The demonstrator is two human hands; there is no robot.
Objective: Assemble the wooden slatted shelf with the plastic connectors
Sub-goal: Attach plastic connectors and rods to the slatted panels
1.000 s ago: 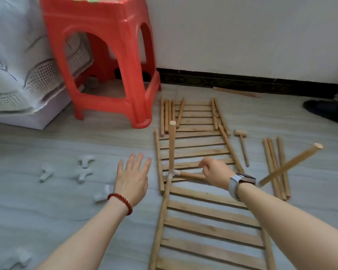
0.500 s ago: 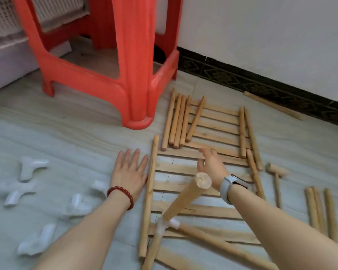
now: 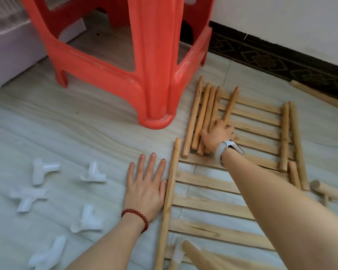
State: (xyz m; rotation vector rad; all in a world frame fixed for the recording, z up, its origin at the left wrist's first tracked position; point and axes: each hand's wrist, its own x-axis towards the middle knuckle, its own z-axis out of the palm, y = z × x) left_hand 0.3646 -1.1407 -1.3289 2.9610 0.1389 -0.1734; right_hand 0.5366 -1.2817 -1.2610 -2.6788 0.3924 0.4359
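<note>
Left hand (image 3: pixel 147 187) flat on the grey floor (image 3: pixel 70 137) near 7 o'clock, palm down, fingers spread, its edge touching the side rail of the near slatted panel (image 3: pixel 207 203); red bead bracelet (image 3: pixel 137 217) at the wrist. Right hand (image 3: pixel 218 134) just past centre toward 1 o'clock, laid over the near ends of a bundle of loose dowels (image 3: pixel 205 114) resting on the far slatted panel (image 3: pixel 261 121); fingers curled over the rods, whether actually gripping one impossible to tell; pale watch (image 3: pixel 225 151) on the wrist. Two more dowels (image 3: pixel 290 137) along the far panel's 3 o'clock edge. Five white plastic connectors (image 3: pixel 93 173) scattered on the floor from 8 to 9 o'clock, well apart from the panels. At 6 o'clock, a white fitted connector (image 3: pixel 177 254) joining rods at the frame's bottom edge, blurred. Small wooden mallet (image 3: pixel 325 191) at 4 o'clock beside the panels. Red plastic stool (image 3: pixel 144 65) at 12 o'clock, one leg just beside the dowel bundle. Dark patterned skirting (image 3: pixel 271 57) toward 2 o'clock, with another rod (image 3: pixel 320 96) lying along it.
</note>
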